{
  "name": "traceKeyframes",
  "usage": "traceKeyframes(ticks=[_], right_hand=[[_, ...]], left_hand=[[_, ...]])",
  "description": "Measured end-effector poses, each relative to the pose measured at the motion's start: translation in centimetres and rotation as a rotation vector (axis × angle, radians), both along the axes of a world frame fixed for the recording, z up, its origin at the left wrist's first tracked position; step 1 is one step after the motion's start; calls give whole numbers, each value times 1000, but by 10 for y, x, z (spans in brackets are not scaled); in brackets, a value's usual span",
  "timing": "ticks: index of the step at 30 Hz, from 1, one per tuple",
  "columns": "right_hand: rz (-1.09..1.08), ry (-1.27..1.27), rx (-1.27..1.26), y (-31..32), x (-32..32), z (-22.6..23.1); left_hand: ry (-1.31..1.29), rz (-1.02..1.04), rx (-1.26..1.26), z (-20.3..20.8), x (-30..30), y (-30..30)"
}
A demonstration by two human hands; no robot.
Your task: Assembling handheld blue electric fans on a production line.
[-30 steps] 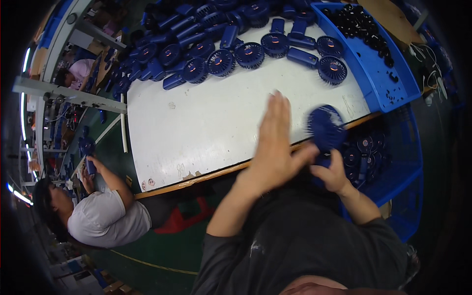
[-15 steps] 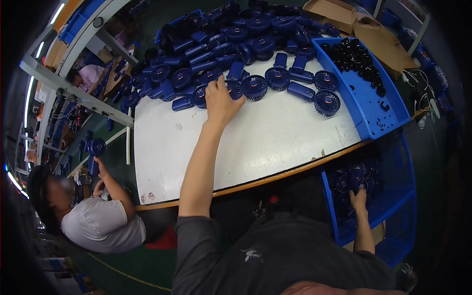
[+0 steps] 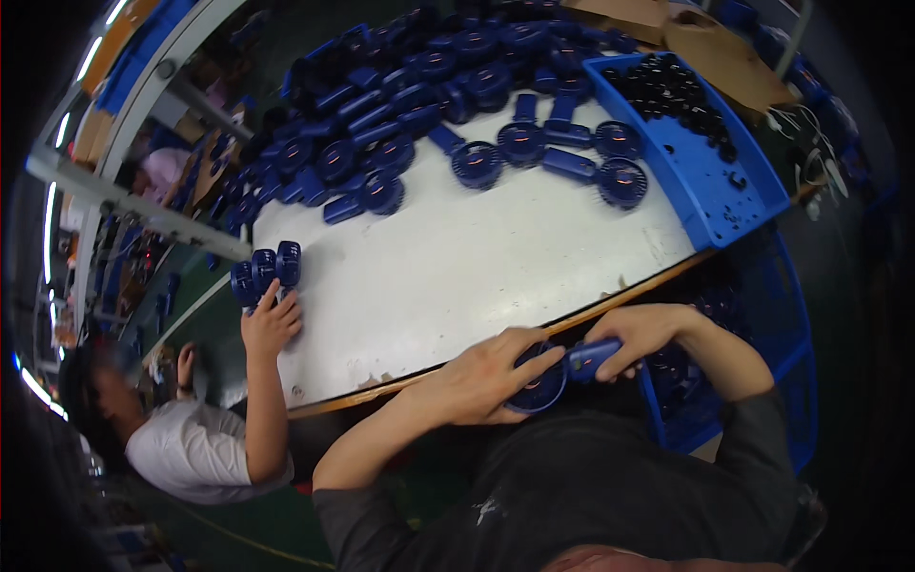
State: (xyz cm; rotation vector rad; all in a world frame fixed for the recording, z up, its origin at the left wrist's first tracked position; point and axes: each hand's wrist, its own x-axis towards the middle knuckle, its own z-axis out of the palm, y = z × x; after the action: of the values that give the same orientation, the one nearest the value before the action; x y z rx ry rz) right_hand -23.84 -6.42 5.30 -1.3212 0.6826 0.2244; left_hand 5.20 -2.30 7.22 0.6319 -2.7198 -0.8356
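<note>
In front of my body, at the table's front edge, I hold a dark blue handheld fan [image 3: 589,360] between both hands. My left hand [image 3: 486,377] is closed round its round caged head, and my right hand [image 3: 640,336] grips the handle. The fingers partly cover the fan. Beyond them, on the white table [image 3: 429,286], several similar fans lie loose, among them one fan [image 3: 476,165] with its head toward me. A large heap of blue fans [image 3: 419,95] fills the far side.
A blue tray [image 3: 705,205] of small black parts stands on the table's right end. Below it is a blue crate [image 3: 791,353] with more fans. At left, a co-worker's hand [image 3: 272,324] touches several fans [image 3: 265,267] on the table edge. Cardboard [image 3: 724,57] lies at the back right.
My left hand has come back from the heap to the front edge, and my right hand has risen out of the crate. Both now hold one fan. The co-worker's hand has moved to the table's left edge.
</note>
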Motion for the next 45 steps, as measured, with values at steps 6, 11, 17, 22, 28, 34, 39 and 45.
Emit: traceKeyframes(ticks=[6,11,17,22,28,34,39,45], right_hand=[[-168,-490,267,32,7,1],[-166,-388,-678,19,23,20],[-745,177,-1355,-131,-91,39],[-470,701,-1494,-210,-183,-45],[-755,574,-1598,-198,-168,-17],[-745,-199,-1393,-36,22,-1],[-924,-427,-1144,22,81,-22],[-957,-440,-748,25,85,-28]], left_hand=[[555,274,501,-51,6,36],[1320,274,1411,-71,-69,41],[1403,380,1224,-76,-65,32],[1085,497,1136,-60,-52,30],[940,793,993,-65,-37,31],[1068,952,660,-67,-66,18],[1008,938,356,-65,-53,24],[911,997,120,-73,-49,28]])
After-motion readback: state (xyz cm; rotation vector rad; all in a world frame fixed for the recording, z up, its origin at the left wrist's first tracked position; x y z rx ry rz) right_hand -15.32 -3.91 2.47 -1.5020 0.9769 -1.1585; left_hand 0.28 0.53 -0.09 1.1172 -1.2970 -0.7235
